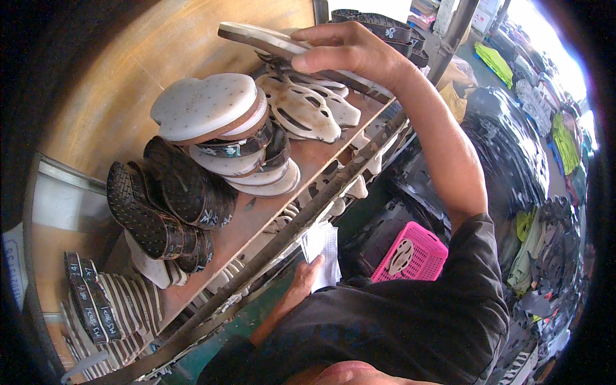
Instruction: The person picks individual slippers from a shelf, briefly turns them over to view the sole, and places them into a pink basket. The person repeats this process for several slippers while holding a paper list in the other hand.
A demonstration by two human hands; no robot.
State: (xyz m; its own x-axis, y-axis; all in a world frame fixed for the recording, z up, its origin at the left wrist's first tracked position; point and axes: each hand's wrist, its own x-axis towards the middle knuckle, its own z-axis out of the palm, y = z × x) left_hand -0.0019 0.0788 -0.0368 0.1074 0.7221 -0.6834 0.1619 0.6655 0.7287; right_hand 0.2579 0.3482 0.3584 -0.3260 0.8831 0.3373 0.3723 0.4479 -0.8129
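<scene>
My right hand (359, 51) is up at the far end of the shelf, fingers and thumb closed on a long, sole-shaped cutting die (253, 35) with a white face and dark edge. Part of that die is hidden behind the hand. Beneath it lie pale cutting dies with cut-out slots (301, 109). To their left rises a stack of white, sole-shaped dies (205, 102) with dotted faces. Low down, close to my body, my left hand (307, 277) grips white paper sheets (324, 253) by their edge.
Dark dies (167, 199) and a row of striped ones (131, 301) fill the shelf's near left. A metal rail (282, 237) runs along its front. A pink basket (439, 250) holding a white slotted piece stands below. Black bundles (507, 141) and piled materials line the right.
</scene>
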